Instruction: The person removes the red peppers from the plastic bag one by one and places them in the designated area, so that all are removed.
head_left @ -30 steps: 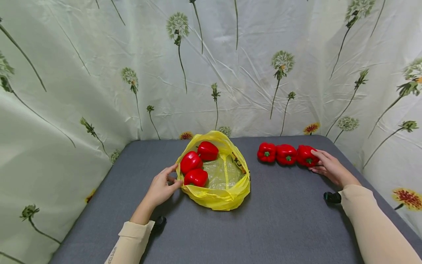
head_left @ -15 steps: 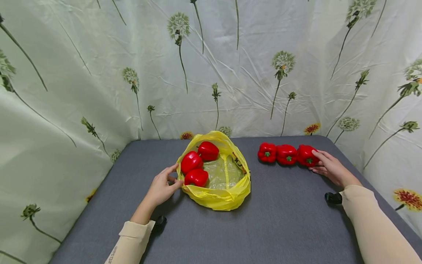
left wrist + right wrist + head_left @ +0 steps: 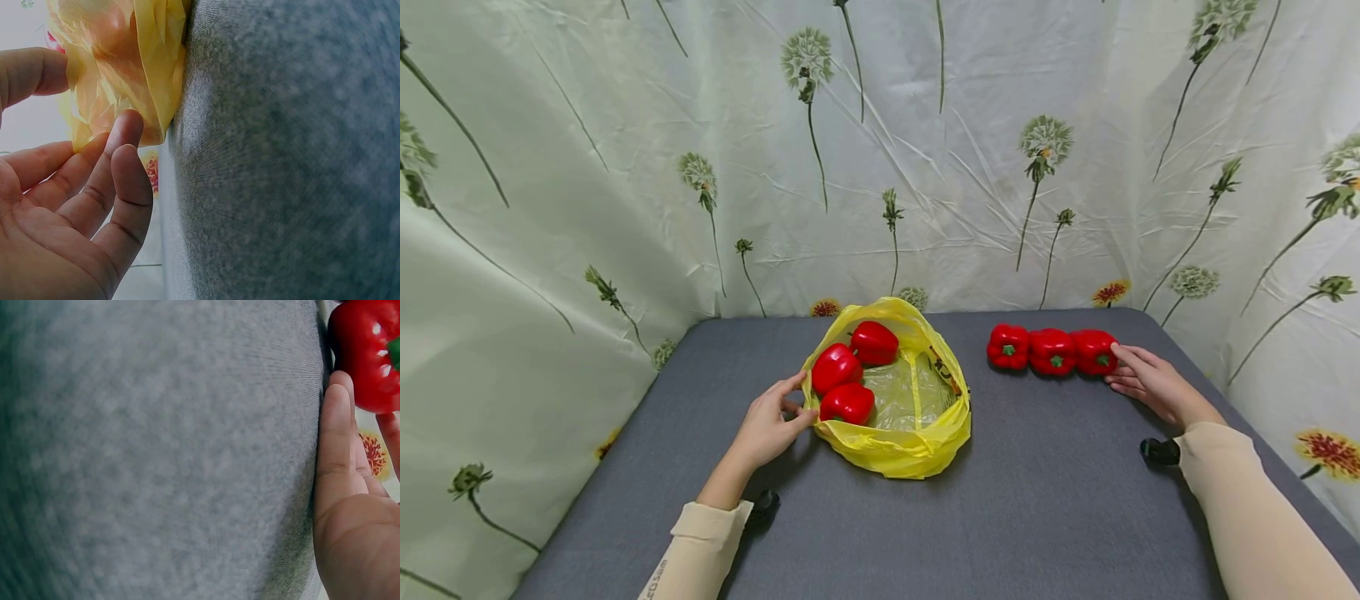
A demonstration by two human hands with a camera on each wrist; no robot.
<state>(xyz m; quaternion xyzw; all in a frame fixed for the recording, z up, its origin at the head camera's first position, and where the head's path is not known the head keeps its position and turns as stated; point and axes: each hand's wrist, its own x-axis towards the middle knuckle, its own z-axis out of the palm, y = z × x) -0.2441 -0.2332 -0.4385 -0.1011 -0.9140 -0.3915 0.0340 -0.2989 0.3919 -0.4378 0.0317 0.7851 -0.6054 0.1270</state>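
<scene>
A yellow plastic bag [image 3: 898, 458] stands with its mouth wide on the grey table. Inside, on its left, lie red bell peppers [image 3: 847, 403]. My left hand [image 3: 767, 425] holds the bag's left side; in the left wrist view the thumb [image 3: 47, 72] is at one part of the thin film and the fingers at another. To the right, a bell pepper [image 3: 1094, 352] ends a row, with my right hand [image 3: 1153, 387] at its right side. The right fingers [image 3: 337, 419] are straight and spread apart from the thumb, their tips right at the pepper.
Two more red bell peppers, a left one [image 3: 1007, 347] and a middle one [image 3: 1051, 352], complete the row near the far table edge. A curtain [image 3: 955, 167] printed with flowers hangs behind the table [image 3: 1000, 517] and along both sides.
The rightmost bell pepper has shifted slightly left, close against the middle one. My right thumb has gone from over that pepper to its right edge. My left hand and the bag stay put.
</scene>
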